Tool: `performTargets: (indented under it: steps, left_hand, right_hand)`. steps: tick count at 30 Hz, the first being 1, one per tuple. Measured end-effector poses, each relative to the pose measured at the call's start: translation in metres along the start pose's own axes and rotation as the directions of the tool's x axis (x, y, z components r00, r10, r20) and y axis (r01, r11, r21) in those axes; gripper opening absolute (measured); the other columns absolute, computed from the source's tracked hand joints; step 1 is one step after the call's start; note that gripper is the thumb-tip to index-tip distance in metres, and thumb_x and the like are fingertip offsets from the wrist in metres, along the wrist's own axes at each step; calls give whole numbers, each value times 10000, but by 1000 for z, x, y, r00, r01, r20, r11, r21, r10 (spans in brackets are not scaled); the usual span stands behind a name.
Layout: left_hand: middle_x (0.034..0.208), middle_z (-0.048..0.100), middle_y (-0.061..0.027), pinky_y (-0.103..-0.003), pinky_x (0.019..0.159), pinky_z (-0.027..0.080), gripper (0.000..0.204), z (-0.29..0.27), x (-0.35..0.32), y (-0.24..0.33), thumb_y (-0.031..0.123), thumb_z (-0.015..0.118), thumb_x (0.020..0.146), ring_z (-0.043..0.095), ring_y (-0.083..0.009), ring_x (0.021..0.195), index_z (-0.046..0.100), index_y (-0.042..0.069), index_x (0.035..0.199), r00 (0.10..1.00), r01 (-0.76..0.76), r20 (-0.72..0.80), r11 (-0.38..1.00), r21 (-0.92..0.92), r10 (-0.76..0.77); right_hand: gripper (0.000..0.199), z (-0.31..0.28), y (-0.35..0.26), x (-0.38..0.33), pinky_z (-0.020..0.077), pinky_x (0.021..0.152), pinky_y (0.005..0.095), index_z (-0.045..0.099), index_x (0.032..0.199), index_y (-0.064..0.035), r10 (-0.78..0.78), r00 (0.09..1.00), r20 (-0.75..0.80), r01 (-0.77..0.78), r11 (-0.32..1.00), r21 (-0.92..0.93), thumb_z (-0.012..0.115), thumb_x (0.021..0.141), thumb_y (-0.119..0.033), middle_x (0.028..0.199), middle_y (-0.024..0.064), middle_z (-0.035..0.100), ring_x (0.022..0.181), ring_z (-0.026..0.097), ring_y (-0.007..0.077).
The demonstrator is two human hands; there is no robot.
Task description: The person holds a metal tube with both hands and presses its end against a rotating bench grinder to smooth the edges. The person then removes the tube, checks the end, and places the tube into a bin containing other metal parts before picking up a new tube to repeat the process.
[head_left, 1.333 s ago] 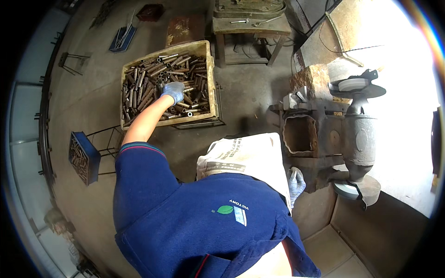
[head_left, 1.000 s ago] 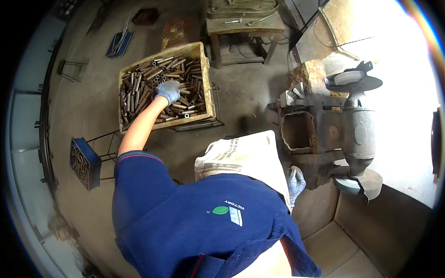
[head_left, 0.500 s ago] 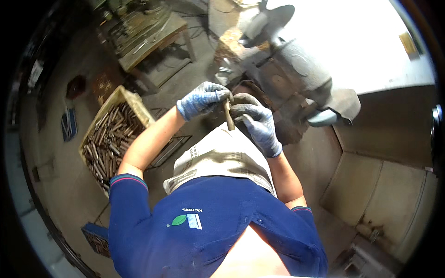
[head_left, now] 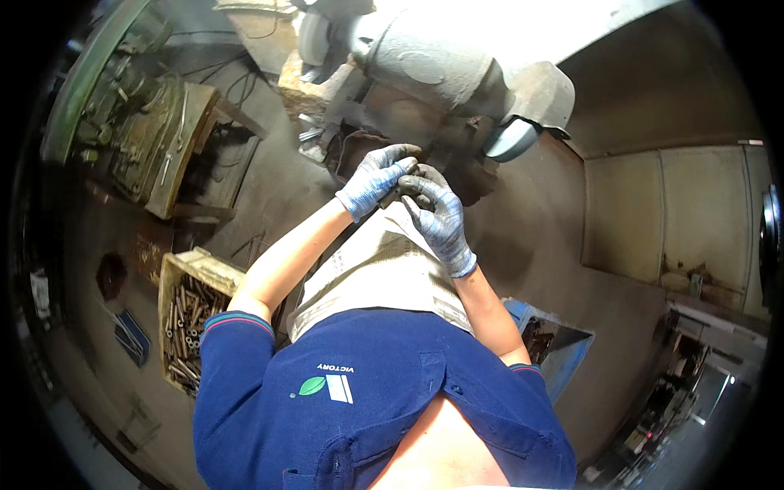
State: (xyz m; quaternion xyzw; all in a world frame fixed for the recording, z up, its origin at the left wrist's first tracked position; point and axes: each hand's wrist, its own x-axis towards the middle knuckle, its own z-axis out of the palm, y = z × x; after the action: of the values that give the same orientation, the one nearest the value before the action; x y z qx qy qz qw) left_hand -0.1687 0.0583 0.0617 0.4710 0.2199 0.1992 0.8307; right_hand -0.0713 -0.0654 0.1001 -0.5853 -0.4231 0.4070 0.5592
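Observation:
Both hands wear blue-and-white knit gloves with dark, dirty fingertips. They meet in front of my apron (head_left: 367, 273). Pinched between them is a short, dull metal rod (head_left: 390, 198), mostly hidden by the fingers. My left hand (head_left: 378, 180) is closed on it, thumb and forefinger reaching toward the other glove. From the other side, the bent fingers of my right hand (head_left: 441, 214) grip it too. Just beyond the hands stands a grey bench grinder (head_left: 429, 61), its light-coloured wheel (head_left: 514, 140) showing below a guard at the right end.
At left sits a yellowish crate (head_left: 167, 282) holding several metal rods (head_left: 189, 318). A machine stands on a wooden bench (head_left: 200, 122) at far left. Beside my right elbow is a blue bin (head_left: 563, 359). Metal panels (head_left: 665, 212) line the right side.
My view has swung to the right, so the grinder and crate sit further left and the blue bin appears. The hands have closed around the rod, hiding most of it.

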Motion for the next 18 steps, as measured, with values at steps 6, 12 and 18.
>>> performTargets:
  steps: [6, 12, 18]
  left_hand:
    - [959, 596, -61, -215, 679, 503, 424, 16, 7, 15, 201, 582, 897, 570, -83, 795, 468, -33, 1232, 990, 112, 89, 994, 6, -112]
    - [976, 641, -104, -222, 616, 520, 382, 17, -2, -7, 169, 595, 882, 601, -95, 725, 517, -66, 1174, 966, -210, 231, 873, 440, 116]
    - [861, 636, -99, -241, 571, 512, 317, 6, 16, 1, 149, 575, 890, 600, -124, 637, 542, -73, 1114, 964, 173, 222, 980, -102, -147]
  right_hand:
    - [243, -16, 6, -10, 459, 871, 283, 636, 1026, 29, -254, 934, -253, 167, 932, -321, 605, 786, 34, 1148, 136, 537, 1017, 557, 198]
    - [221, -26, 23, -21, 443, 877, 287, 633, 1025, 31, -91, 917, -388, 57, 994, -98, 607, 806, 37, 1084, 109, 576, 1035, 535, 194]
    - [259, -19, 14, -26, 493, 846, 296, 624, 1021, 25, -142, 850, -507, 71, 985, -157, 653, 765, 10, 1123, 157, 533, 1020, 561, 217]
